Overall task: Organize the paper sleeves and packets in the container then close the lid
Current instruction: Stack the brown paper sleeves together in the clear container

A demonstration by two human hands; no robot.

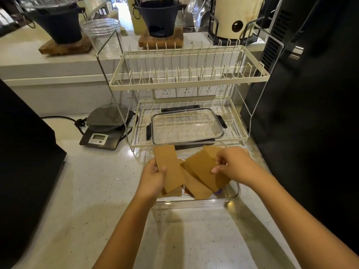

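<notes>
A clear plastic container (234,193) stands open on the counter in front of me, with several brown paper sleeves inside. My left hand (154,177) grips one tall brown sleeve (169,167) at the container's left side, thumb on its face. My right hand (233,166) pinches another brown sleeve (202,169) that lies tilted over the rest. A small purple item (218,191) peeks out under the sleeves. The container's clear lid (186,127) with black latches lies on the lower shelf of the dish rack just behind.
A cream two-tier dish rack (188,80) stands right behind the container. A black kitchen scale (103,133) sits to the left of it, with a cable. A dark appliance (303,94) rises at the right and a black object (25,152) at the left.
</notes>
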